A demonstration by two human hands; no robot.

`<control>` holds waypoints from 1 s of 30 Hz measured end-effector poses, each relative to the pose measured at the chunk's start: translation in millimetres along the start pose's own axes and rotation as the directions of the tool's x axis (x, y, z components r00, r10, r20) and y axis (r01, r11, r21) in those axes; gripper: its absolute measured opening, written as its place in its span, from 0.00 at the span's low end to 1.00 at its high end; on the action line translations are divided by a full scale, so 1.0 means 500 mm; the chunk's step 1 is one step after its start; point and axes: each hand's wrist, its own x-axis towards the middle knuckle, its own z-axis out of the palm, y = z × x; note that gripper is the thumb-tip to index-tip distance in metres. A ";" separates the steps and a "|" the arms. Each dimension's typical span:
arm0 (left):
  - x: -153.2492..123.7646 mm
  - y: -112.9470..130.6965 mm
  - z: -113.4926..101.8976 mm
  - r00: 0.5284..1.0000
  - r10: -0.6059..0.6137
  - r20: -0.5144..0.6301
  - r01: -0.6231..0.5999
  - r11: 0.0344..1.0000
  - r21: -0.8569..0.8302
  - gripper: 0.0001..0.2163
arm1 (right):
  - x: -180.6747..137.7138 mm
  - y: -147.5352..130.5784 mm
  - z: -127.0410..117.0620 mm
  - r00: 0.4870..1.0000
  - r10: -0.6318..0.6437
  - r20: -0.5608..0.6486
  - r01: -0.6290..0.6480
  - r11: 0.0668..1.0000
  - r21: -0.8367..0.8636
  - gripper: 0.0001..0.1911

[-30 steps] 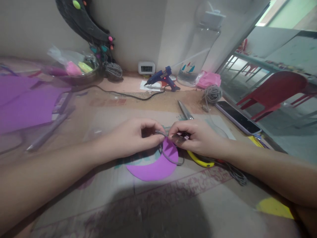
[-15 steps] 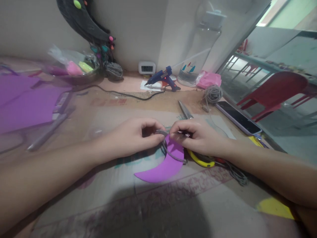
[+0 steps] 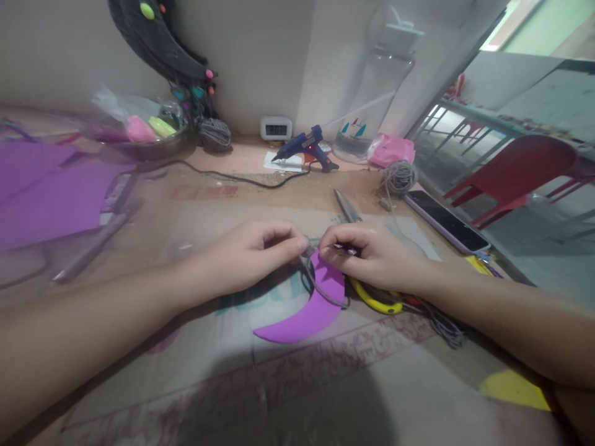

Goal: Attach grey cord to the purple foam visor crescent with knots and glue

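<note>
A purple foam crescent [image 3: 312, 313] lies on the cardboard-covered table just below both hands. My left hand [image 3: 253, 254] has its fingers curled, pinching the end of a grey cord [image 3: 320, 290] at the crescent's upper tip. My right hand [image 3: 367, 254] is closed too, pinching the same tip of the crescent and the cord from the right. The cord loops down along the crescent's inner edge. A yellow-handled tool [image 3: 374, 300] lies under my right wrist.
A blue glue gun [image 3: 304, 145] with a black cable stands at the back by a small clock [image 3: 275, 127]. Scissors [image 3: 346, 207], a ball of grey twine [image 3: 398, 176] and a phone [image 3: 446, 220] lie right; purple foam sheets [image 3: 51, 192] and a bowl [image 3: 139, 133] lie left.
The purple foam piece has turned and shifted right, showing a thinner crescent now. Both hands stay pinched together at its upper tip, hardly moving.
</note>
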 end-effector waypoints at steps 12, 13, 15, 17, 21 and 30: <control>0.004 -0.004 -0.005 0.997 -0.046 0.055 0.052 0.991 -0.123 0.16 | 0.001 0.004 0.002 0.999 -0.026 0.021 0.026 1.000 -0.015 0.07; 0.004 -0.003 -0.006 0.997 -0.048 0.059 0.055 0.991 -0.122 0.17 | 0.001 0.004 0.002 0.999 -0.028 0.022 0.029 0.999 -0.019 0.06; 0.004 -0.003 -0.006 0.997 -0.052 0.059 0.059 0.991 -0.119 0.16 | 0.001 0.003 0.003 0.999 -0.036 0.025 0.037 0.999 -0.031 0.04; 0.003 -0.002 -0.006 0.997 -0.056 0.057 0.063 0.992 -0.114 0.16 | 0.000 0.003 0.003 0.999 -0.040 0.034 0.041 0.998 -0.038 0.02; 0.002 -0.001 -0.007 0.996 -0.071 0.055 0.075 0.994 -0.077 0.17 | -0.004 0.002 -0.001 0.996 -0.084 0.026 0.084 0.996 -0.012 0.06; 0.001 -0.007 -0.009 0.991 -0.109 0.080 0.114 0.991 -0.065 0.17 | -0.003 0.008 -0.010 0.940 -0.342 0.013 0.322 0.872 -0.369 0.19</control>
